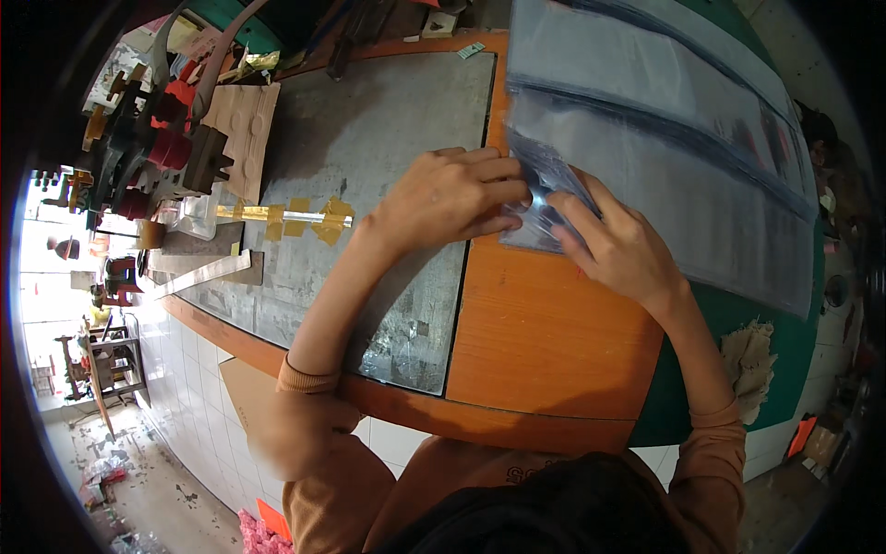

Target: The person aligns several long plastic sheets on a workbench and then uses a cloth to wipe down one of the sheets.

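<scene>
Stacks of clear, bluish plastic sheets (655,175) lie overlapping at the right of the table. My left hand (452,197) is closed at the near left corner of the lowest stack, its fingers curled against the plastic. Across the same corner, my right hand (618,242) has its fingers bent and pressed on the lifted, crumpled edge. Between the two hands the plastic is bunched up and catches a bright glare. How many sheets each hand grips is hidden by the fingers and the glare.
A grey metal plate (406,120) is set in the orange wooden table (544,342). Yellow tape pieces hold a thin strip (305,217) on the plate. A clamp-like machine (157,148) stands at the left. A ragged cloth (749,365) lies on the green surface (688,383) at right.
</scene>
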`<state>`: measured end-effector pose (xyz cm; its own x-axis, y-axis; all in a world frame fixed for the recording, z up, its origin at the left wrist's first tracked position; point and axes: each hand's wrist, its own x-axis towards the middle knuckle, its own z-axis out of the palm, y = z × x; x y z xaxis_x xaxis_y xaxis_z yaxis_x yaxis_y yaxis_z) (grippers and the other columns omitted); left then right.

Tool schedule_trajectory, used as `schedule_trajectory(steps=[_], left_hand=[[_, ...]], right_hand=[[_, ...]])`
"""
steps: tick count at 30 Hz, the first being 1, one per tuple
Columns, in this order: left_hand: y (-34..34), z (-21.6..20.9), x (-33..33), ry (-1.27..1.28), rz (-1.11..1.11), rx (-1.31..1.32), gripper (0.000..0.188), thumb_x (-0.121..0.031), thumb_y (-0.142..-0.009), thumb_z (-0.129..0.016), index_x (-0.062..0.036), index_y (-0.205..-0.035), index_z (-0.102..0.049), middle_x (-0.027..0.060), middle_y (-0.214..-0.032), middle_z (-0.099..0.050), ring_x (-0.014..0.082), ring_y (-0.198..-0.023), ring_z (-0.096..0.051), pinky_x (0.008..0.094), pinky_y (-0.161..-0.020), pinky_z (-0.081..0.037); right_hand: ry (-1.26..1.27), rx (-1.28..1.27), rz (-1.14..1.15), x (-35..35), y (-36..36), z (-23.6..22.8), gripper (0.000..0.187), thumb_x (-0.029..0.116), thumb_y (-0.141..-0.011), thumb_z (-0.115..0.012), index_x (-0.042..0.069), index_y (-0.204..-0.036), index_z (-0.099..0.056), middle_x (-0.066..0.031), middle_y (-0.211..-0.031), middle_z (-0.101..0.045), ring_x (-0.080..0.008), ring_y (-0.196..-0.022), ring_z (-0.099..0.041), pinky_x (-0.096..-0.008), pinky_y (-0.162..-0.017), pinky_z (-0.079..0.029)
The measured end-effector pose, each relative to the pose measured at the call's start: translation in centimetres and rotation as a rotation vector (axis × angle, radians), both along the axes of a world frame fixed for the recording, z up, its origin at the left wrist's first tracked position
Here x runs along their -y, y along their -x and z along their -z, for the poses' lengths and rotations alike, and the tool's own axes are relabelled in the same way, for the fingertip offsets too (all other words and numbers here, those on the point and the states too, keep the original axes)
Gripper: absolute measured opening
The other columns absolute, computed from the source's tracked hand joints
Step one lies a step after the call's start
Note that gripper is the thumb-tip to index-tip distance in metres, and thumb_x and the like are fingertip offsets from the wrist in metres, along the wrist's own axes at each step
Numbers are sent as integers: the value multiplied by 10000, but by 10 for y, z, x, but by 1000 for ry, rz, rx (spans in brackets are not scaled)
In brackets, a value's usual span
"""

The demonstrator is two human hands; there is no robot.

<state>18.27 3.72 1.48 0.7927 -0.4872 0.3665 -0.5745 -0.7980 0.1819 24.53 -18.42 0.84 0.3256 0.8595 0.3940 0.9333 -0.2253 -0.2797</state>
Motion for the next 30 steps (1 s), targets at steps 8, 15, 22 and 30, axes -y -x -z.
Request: schedule_trajectory(steps=[8,15,22,30], left_hand=[[3,0,-1,348,-140,-85,327,-267,-674,-773,-58,-872,-619,52,-898,-588,229,-828,-608,335,-711,-505],[1,-1,-3,214,17,-341,402,-294,-640,-792,-69,-929,-628,47,-1028,-585,253,-986,-574,377,-800,-483],[7,-8,0,99,12,-268,262,-230,-733,-706,-89,-939,-626,23,-859,-607,226,-838,-621,350,-749,-505],[17,-19,25,-183,11,16,178,-139,-790,-635,-70,-927,-543,32,-732,-595,204,-675,-604,321,-663,-479]], right_hand=[[-114,77,-67,-3,-2,3,409,-19,-793,-584,160,-1160,-564,-216,-1253,-488,-323,-920,-651,-334,-693,-600],[-173,45,-5,-4,-4,10,307,-13,-820,-571,96,-1106,-604,-227,-1258,-488,-285,-795,-678,-314,-624,-596],[-95,-12,-31,-2,-3,0,216,119,-839,-623,-5,-1012,-585,-201,-1138,-553,-271,-694,-669,-316,-558,-572],[-19,-68,-14,3,-5,-3,230,112,-817,-629,-21,-999,-582,-228,-1136,-545,-295,-719,-664,-327,-620,-573]])
